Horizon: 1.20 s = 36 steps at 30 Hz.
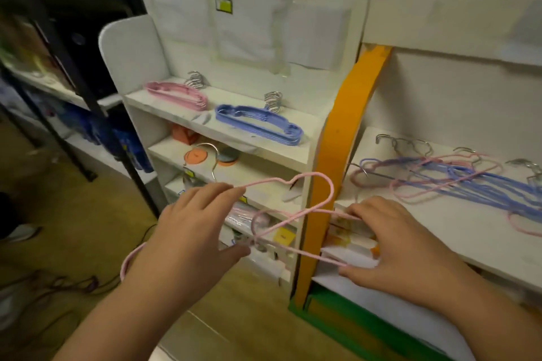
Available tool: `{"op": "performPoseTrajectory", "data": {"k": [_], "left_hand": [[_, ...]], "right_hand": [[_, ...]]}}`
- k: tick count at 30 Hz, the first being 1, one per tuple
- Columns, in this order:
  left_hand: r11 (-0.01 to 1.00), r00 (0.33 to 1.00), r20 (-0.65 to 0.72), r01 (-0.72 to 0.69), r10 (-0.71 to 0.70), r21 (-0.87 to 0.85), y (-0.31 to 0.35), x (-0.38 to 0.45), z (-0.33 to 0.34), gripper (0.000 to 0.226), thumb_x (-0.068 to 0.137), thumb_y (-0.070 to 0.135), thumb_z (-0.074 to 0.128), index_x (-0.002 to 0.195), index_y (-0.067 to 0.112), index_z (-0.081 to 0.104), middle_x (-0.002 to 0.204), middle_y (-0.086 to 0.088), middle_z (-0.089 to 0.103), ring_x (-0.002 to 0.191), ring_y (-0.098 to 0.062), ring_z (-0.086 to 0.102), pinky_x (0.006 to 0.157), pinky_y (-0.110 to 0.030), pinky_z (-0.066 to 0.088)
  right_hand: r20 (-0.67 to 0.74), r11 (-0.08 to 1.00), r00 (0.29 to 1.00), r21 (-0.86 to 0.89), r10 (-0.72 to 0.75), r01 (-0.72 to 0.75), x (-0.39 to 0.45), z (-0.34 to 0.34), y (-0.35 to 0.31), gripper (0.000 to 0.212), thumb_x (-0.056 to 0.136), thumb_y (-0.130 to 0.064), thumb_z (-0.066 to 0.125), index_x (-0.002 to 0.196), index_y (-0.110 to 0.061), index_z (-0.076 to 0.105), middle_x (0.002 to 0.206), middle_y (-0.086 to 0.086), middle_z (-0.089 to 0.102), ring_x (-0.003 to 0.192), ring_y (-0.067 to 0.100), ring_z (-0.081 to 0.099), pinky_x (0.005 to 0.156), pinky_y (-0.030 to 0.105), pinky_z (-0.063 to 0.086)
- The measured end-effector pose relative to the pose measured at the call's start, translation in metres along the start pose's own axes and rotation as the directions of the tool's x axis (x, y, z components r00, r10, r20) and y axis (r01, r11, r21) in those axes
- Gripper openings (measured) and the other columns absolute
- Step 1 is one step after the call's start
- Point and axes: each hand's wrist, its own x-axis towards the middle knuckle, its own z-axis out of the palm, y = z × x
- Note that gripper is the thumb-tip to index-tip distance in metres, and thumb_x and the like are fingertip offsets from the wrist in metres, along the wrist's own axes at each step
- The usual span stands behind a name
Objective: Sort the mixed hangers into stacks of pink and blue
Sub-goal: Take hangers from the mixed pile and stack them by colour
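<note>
Both hands (193, 231) (390, 246) grip pink hanger (293, 182) beside shelf edge (311, 173).

shelf unit (293, 155): white, tiered, straight ahead beyond both hands
orange post (340, 132): upright strip between the hands, rising above them
orange discs (195, 156): on a middle shelf, just above the left hand
black rack (73, 67): far left of the hands
cables (58, 284): on the floor, lower left
green base (352, 322): below the right hand
</note>
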Motion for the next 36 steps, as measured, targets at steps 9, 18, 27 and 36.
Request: {"op": "performPoseTrajectory", "data": {"k": [9,18,27,36], "left_hand": [[0.997,0.997,0.013,0.077,-0.077,0.012,-0.117,0.046,-0.001,0.089,0.069,0.06,0.07,0.144,0.046,0.024,0.137,0.031,0.026,0.134,-0.005,0.025,0.11,-0.036,0.034],[0.992,0.996,0.013,0.085,-0.087,0.093,-0.235,0.162,-0.012,0.088,0.074,0.062,0.066,0.146,0.047,0.017,0.146,0.028,0.023,0.135,-0.001,0.019,0.11,-0.026,0.024],[0.998,1.0,0.026,0.006,-0.008,0.066,-0.348,0.272,-0.014,0.084,0.076,0.057,0.065,0.146,0.047,0.019,0.15,0.025,0.023,0.14,-0.004,0.02,0.114,-0.033,0.023],[0.944,0.935,0.137,-0.33,0.326,0.005,-0.478,0.43,-0.001,0.081,0.077,0.049,0.072,0.146,0.039,0.031,0.151,0.019,0.029,0.137,-0.003,0.023,0.107,-0.02,0.015]], "right_hand": [[-0.026,0.999,1.0,-0.042,-0.002,0.001,0.093,0.037,-0.075,0.082,0.063,-0.083,0.054,0.133,-0.044,0.034,0.114,-0.027,0.032,0.112,-0.004,0.03,0.09,0.016,0.034],[-0.118,1.0,0.993,-0.001,-0.024,0.024,0.282,0.044,-0.094,0.084,0.063,-0.079,0.058,0.133,-0.039,0.035,0.121,-0.02,0.033,0.119,0.003,0.032,0.092,0.02,0.035],[-0.166,0.998,0.985,0.032,0.052,-0.047,0.421,0.055,-0.107,0.091,0.059,-0.081,0.054,0.136,-0.034,0.042,0.123,-0.018,0.041,0.119,0.005,0.039,0.099,0.023,0.036],[-0.222,0.929,0.903,0.049,0.367,-0.366,0.526,0.07,-0.133,0.087,0.064,-0.073,0.067,0.136,-0.029,0.044,0.124,-0.013,0.044,0.117,0.009,0.041,0.097,0.028,0.037]]}}
